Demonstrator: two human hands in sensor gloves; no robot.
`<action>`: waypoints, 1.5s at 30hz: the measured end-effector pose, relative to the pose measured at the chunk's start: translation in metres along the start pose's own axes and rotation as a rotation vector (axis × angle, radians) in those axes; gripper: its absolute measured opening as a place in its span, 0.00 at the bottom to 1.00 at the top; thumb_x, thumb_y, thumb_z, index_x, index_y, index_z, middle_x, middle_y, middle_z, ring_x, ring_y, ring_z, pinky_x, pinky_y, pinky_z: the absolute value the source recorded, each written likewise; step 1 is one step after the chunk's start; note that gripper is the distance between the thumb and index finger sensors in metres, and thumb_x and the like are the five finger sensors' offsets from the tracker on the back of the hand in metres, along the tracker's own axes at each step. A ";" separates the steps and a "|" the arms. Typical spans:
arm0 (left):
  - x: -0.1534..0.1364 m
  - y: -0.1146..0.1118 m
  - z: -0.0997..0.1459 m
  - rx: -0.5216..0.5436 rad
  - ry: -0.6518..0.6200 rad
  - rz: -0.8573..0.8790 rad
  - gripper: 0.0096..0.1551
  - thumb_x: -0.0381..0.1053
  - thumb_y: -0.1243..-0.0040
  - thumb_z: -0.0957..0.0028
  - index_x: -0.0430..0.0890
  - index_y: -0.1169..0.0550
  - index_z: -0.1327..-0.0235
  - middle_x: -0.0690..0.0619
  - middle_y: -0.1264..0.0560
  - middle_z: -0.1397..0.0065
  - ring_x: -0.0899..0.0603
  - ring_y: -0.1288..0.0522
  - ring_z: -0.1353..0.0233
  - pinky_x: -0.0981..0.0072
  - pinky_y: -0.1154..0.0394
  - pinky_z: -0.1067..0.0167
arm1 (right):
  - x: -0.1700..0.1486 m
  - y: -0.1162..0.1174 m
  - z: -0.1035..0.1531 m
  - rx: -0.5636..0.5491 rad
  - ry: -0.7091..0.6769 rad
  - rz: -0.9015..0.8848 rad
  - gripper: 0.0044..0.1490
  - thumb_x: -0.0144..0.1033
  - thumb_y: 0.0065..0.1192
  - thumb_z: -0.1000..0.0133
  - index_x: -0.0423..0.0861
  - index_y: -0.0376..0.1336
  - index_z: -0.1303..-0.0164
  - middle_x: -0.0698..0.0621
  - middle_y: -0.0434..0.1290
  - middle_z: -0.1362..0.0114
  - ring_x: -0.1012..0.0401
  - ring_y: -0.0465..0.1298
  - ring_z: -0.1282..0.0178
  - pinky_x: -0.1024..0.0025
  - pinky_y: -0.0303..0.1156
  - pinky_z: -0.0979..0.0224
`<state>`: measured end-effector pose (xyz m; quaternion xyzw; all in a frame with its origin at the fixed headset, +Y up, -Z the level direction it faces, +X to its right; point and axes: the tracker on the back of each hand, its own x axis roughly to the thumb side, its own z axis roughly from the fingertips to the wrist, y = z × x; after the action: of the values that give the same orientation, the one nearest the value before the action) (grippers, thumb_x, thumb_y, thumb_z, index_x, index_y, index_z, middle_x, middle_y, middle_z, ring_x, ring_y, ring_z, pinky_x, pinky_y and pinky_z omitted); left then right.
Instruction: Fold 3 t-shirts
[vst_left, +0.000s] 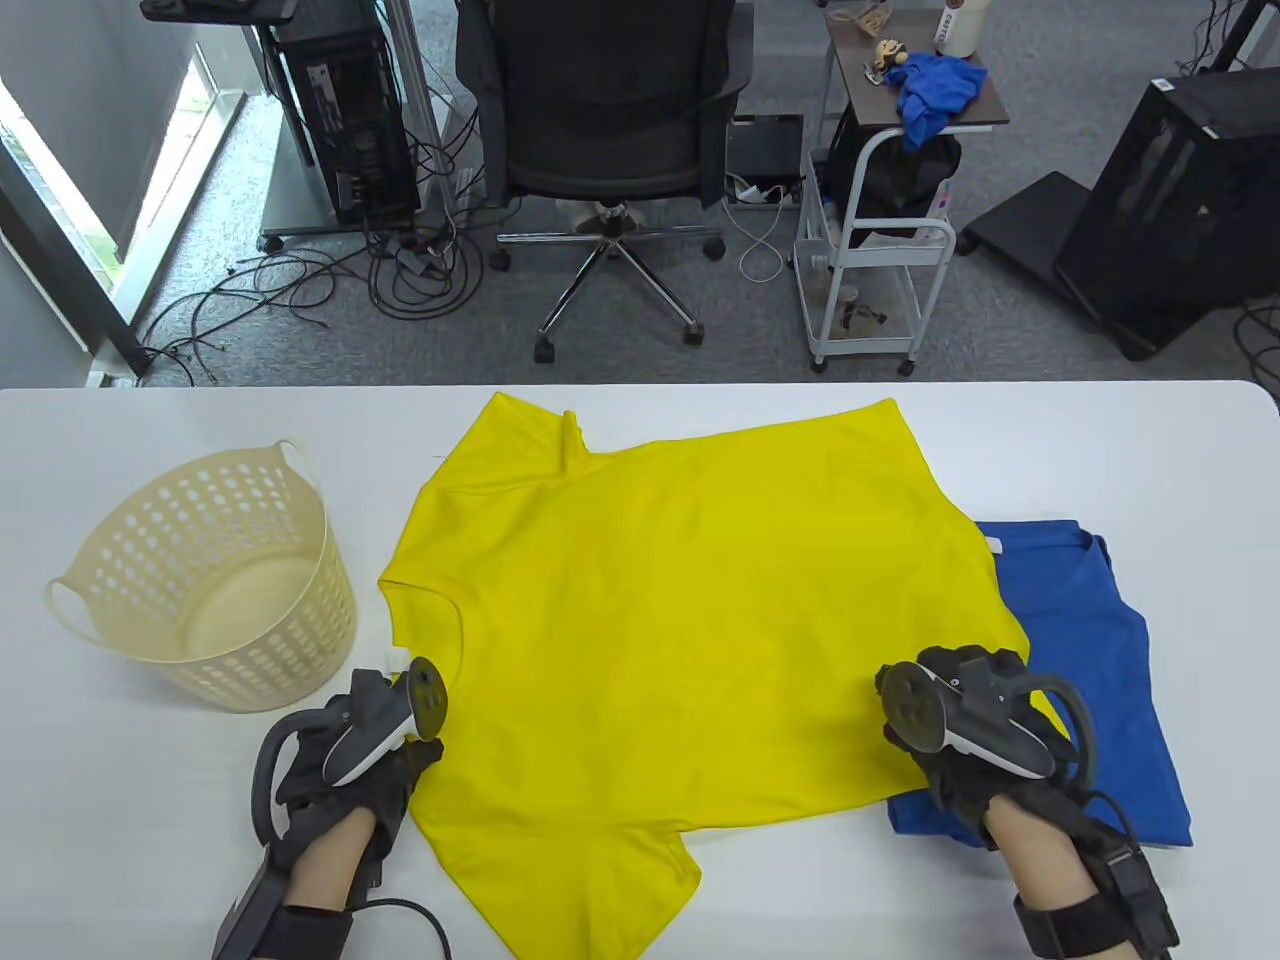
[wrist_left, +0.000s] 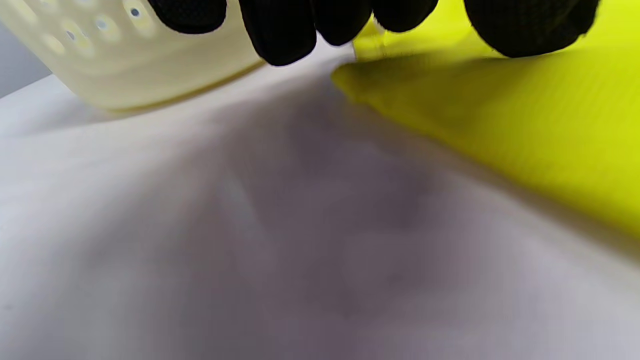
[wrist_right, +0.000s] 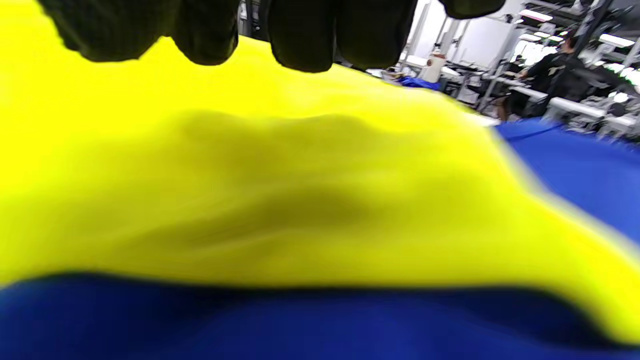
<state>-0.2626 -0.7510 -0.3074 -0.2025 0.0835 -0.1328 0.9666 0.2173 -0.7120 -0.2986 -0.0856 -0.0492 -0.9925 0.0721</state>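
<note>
With your left hand (vst_left: 345, 745) and right hand (vst_left: 960, 725) on the spread yellow cotton t-shirt (vst_left: 690, 610), grip state unreadable, dragging it could rumple the blue t-shirt (vst_left: 1100, 650) underneath at right.

Your left hand (vst_left: 355, 745) sits near the bench's front edge, palm down, fingers (wrist_left: 280, 35) loosely curled. Your right hand (vst_left: 965, 735) lies palm down toward the front right corner, fingers (wrist_right: 300, 40) bent.
</note>
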 end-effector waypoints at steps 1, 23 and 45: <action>-0.001 -0.003 -0.004 -0.016 0.008 -0.043 0.43 0.71 0.50 0.58 0.65 0.45 0.26 0.58 0.44 0.17 0.46 0.38 0.18 0.44 0.39 0.21 | 0.007 0.015 -0.002 -0.022 -0.021 -0.031 0.35 0.52 0.63 0.53 0.62 0.62 0.33 0.46 0.61 0.20 0.41 0.60 0.20 0.32 0.50 0.22; -0.047 -0.007 -0.005 -0.014 0.060 0.171 0.31 0.62 0.43 0.52 0.68 0.35 0.32 0.58 0.38 0.19 0.46 0.36 0.19 0.43 0.37 0.22 | -0.085 0.039 0.008 0.076 0.319 0.065 0.29 0.50 0.61 0.52 0.62 0.65 0.39 0.44 0.62 0.21 0.38 0.58 0.22 0.33 0.52 0.24; -0.049 -0.011 -0.001 -0.002 0.098 0.138 0.31 0.61 0.39 0.55 0.75 0.35 0.37 0.59 0.38 0.19 0.47 0.35 0.20 0.43 0.37 0.22 | -0.085 0.037 -0.030 0.068 0.354 0.186 0.28 0.47 0.67 0.56 0.65 0.66 0.43 0.49 0.66 0.22 0.41 0.62 0.20 0.33 0.52 0.21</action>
<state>-0.3114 -0.7468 -0.2983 -0.1904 0.1446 -0.0755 0.9681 0.3006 -0.7406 -0.3395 0.0887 -0.0610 -0.9789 0.1736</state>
